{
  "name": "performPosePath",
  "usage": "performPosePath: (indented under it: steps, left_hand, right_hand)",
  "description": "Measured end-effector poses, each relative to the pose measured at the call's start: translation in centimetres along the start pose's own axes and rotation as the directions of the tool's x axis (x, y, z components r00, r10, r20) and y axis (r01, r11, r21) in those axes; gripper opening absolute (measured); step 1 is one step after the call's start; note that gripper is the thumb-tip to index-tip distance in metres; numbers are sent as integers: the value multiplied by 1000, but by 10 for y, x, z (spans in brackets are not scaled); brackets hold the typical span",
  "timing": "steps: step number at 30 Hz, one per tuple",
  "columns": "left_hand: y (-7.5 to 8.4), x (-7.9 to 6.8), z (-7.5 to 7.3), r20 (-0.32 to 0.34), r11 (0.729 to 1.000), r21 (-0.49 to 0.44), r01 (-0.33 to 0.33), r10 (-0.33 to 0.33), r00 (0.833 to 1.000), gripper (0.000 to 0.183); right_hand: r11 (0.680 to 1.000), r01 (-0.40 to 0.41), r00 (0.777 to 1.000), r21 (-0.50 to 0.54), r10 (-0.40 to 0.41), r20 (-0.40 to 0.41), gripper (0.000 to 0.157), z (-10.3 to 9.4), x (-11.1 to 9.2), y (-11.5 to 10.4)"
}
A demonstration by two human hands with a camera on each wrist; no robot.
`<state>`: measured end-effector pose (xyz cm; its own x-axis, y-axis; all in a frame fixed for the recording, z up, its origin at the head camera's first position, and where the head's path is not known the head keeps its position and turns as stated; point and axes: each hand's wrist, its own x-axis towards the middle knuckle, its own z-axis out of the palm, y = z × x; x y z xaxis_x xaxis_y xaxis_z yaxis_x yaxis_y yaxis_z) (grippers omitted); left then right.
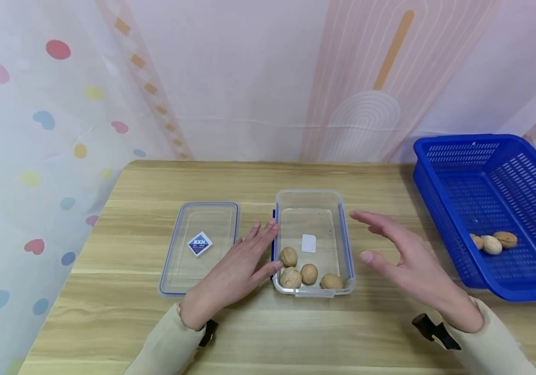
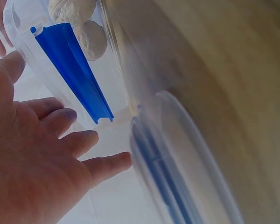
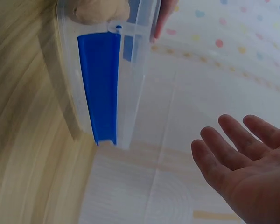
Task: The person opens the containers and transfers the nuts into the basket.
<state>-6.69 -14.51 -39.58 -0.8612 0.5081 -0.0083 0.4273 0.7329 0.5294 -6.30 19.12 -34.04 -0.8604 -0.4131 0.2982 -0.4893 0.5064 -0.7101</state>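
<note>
A clear plastic food container [image 1: 312, 200] with blue side clips stands on the table, lidless. Several walnuts [image 1: 309, 273] lie at its near end. My left hand [image 1: 242, 260] is at the container's left side, fingers extended and fingertips close to the wall; in the left wrist view they are near the blue clip [image 2: 72, 70]. Right of the container, my right hand [image 1: 404, 258] is held apart from it, fingers spread and holding nothing. The right wrist view shows the other blue clip [image 3: 100, 88] hanging down the container's wall.
The clear lid [image 1: 179, 260] with a blue seal and a diamond label lies flat left of the container, partly behind my left hand. A blue plastic basket [image 1: 446, 208] stands at the right with a few walnuts [image 1: 493, 245] inside. A patterned cloth [image 1: 249, 78] hangs behind the table.
</note>
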Motion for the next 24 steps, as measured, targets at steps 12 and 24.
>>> performPosePath:
  steps: [12,24]
  left_hand:
    - [-3,0,-2,22,1000,5,-9,9,1000,71]
    - [-7,0,-3,45,1000,-29,-4,6,999,74]
  right_hand:
    - [1000,-8,996,-9,9,92,57,25,17,5]
    - [998,-65,976,-18,68,207,61,47,40,4]
